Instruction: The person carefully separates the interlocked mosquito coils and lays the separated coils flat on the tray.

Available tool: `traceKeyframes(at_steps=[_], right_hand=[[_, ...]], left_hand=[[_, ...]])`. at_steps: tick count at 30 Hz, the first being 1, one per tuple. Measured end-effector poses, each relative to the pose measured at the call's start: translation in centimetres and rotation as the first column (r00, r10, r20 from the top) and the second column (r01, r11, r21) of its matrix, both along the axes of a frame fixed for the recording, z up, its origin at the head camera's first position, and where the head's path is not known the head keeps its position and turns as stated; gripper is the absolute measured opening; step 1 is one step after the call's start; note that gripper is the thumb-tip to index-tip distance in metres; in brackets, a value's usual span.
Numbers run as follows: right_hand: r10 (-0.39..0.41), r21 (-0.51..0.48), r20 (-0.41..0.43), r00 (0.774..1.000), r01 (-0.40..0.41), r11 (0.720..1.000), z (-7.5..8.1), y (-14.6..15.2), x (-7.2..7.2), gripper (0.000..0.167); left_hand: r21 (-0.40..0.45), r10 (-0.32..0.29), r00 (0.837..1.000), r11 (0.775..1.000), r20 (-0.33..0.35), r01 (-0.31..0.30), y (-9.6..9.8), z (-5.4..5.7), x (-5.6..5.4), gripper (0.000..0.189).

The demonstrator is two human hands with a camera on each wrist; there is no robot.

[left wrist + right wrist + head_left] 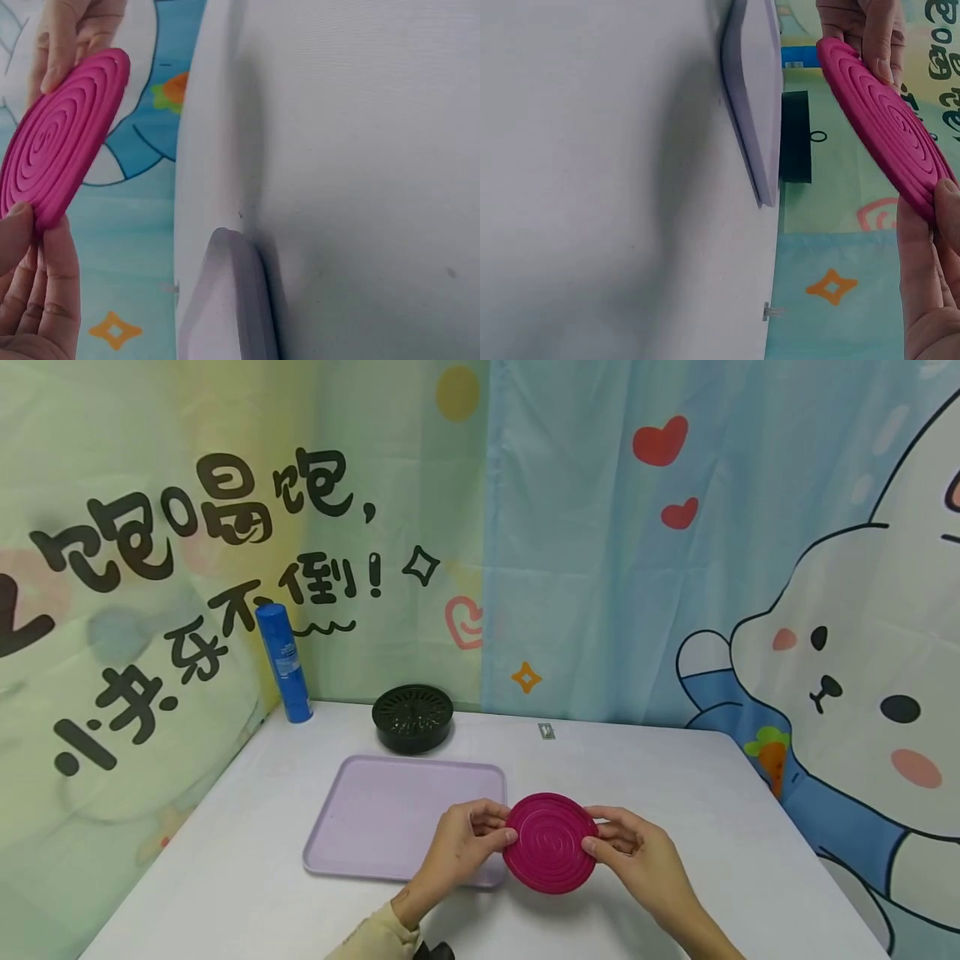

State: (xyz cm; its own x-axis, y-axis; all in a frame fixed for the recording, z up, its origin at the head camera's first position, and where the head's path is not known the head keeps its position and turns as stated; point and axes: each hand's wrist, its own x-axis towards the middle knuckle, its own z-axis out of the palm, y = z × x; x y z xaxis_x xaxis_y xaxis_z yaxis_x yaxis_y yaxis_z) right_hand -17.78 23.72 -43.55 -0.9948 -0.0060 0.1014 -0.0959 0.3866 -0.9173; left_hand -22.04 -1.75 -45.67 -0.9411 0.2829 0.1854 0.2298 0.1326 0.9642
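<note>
A round magenta mosquito coil (pixel 551 843), a flat disc of spiral rings, is held up above the white table by both hands. At its left edge, my left hand (pixel 465 839) pinches it between thumb and fingers. The opposite edge is pinched by my right hand (pixel 637 852) in the same way. In the left wrist view the coil (pixel 64 139) stands tilted, its spiral face showing. The right wrist view shows the coil (pixel 889 124) slanting between the two hands, off the table.
A lilac tray (pixel 360 835) lies behind and left of the coil, partly under my left hand. Behind it stands a round black slotted holder (pixel 412 718). A tall blue can (pixel 285 664) is at the back left corner. A small metal piece (pixel 547 732) lies near the back edge.
</note>
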Motion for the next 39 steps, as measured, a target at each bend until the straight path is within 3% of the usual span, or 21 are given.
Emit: traceKeyframes(at_steps=[7, 14, 23, 39], right_hand=[[-0.028, 0.030, -0.056, 0.998, 0.030, 0.999, -0.8, -0.3, -1.1, 0.035], [-0.021, -0.027, -0.006, 1.000, 0.021, 0.999, -1.8, -0.4, -1.7, 0.030], [-0.040, -0.025, 0.000, 0.999, 0.040, 0.999, -2.2, -0.4, -1.9, 0.026], [-0.144, 0.051, -0.099, 0.985, 0.150, 0.987, -2.2, -0.5, -1.8, 0.019]], left_hand=[[0.055, 0.052, 0.999, 0.997, 0.015, -0.053, 0.1, -0.5, -1.0, 0.017], [0.071, 0.077, 0.997, 0.994, 0.024, -0.079, 0.2, -1.0, -1.6, 0.017], [0.081, 0.109, 0.994, 0.991, -0.002, -0.109, 0.5, -1.1, -1.7, 0.018], [0.092, 0.112, 0.994, 0.989, -0.009, -0.111, 0.9, -1.2, -1.7, 0.014]])
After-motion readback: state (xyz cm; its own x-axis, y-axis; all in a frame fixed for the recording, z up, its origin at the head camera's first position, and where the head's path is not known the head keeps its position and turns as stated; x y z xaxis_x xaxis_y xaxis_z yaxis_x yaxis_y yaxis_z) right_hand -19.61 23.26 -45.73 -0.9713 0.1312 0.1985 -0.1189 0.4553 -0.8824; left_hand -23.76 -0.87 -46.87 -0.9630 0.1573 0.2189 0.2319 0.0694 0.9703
